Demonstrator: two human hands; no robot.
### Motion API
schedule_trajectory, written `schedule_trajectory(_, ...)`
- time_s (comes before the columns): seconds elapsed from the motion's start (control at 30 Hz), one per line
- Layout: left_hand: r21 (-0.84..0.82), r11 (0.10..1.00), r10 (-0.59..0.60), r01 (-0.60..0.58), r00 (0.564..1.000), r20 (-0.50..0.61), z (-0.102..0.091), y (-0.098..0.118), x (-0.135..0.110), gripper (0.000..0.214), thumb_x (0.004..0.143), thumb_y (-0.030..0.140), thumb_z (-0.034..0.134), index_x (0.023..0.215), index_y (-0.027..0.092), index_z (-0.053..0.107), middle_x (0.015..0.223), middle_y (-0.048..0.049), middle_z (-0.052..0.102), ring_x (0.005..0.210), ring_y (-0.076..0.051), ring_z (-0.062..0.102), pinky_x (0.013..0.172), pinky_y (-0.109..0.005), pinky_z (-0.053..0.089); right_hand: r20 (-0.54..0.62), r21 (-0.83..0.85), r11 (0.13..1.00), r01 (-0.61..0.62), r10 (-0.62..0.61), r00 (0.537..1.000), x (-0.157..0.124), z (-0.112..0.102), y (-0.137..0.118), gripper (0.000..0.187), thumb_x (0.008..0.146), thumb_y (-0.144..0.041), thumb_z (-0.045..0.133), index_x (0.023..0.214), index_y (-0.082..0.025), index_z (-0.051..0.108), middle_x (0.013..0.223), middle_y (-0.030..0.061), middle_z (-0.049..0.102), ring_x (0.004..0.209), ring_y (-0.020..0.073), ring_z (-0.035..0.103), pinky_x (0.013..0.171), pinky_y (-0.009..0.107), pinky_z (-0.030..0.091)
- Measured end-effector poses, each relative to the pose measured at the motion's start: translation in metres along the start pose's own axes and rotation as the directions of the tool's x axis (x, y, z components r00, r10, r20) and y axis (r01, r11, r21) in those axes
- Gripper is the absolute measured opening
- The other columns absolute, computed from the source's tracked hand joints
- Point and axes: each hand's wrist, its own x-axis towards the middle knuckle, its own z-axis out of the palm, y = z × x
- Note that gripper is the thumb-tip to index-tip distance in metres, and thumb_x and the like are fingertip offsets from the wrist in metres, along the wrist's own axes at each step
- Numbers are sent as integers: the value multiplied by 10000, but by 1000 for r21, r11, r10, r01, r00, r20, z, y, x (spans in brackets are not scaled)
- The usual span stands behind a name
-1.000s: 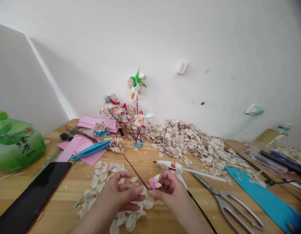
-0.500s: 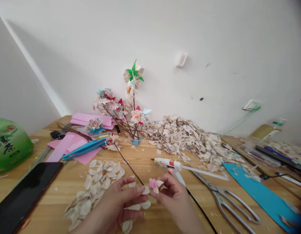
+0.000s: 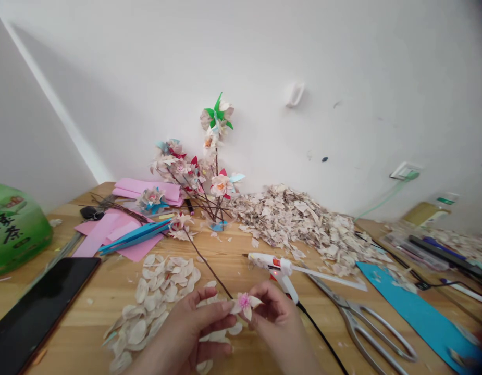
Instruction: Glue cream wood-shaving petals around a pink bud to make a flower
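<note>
Compared with a second ago, we find the paper flower (image 3: 244, 303) lower in the frame, its pale petals now spread around the pink centre. The left hand (image 3: 194, 330) has closed in, its fingertips pinching a petal. The right hand (image 3: 274, 317) has sunk along with it.

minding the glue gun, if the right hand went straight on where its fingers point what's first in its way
The right hand points left: first the small flower it pinches, then the left hand right beyond, though depth is unclear. The glue gun lies off that line.
</note>
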Motion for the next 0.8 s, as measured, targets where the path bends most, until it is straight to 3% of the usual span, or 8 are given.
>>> schedule_trajectory(0.4,-8,1000,-2,2,1000,17,1,-1,-4,387,639,168,720,901,180,435,640,2,678,601,-139,650,430,-212,511,19,33,997,-63,62,998,0,4,-10,337,506,-366,770,599,-196,495,579,-56,494,515,101,452,472,206,374)
schedule_trajectory(0.57,63,988,135,-140,988,76,-1,-2,-2,512,549,256,744,929,194,406,661,-12,684,547,-140,608,379,-212,468,37,85,991,-105,103,994,3,3,-8,443,469,-406,800,670,-217,453,564,-67,507,489,104,487,421,194,377)
schedule_trajectory(0.63,176,942,274,-285,958,85,-2,-4,3,542,503,247,756,904,206,393,630,13,663,506,-128,565,352,-204,436,58,121,985,-126,120,991,4,3,-6,486,462,-405,808,692,-225,419,549,-81,504,445,91,476,386,183,363)
schedule_trajectory(0.7,301,838,452,-456,888,85,-3,-8,7,527,506,233,751,884,221,385,616,43,636,508,-116,541,358,-186,408,93,165,976,-143,129,987,5,3,-4,528,455,-394,817,704,-231,381,522,-100,495,404,75,455,360,169,348)
schedule_trajectory(0.77,396,728,571,-560,814,101,-4,-10,9,509,541,230,737,903,231,379,650,50,634,547,-108,539,388,-171,390,127,203,965,-168,144,981,5,4,-2,570,437,-366,834,707,-234,350,498,-115,500,388,62,443,350,154,343)
schedule_trajectory(0.8,430,695,593,-576,798,110,-5,-11,10,512,554,229,732,923,235,377,673,48,640,560,-105,539,402,-169,385,143,221,958,-182,153,978,5,4,-1,588,428,-349,843,710,-233,340,491,-121,506,385,56,440,350,146,341)
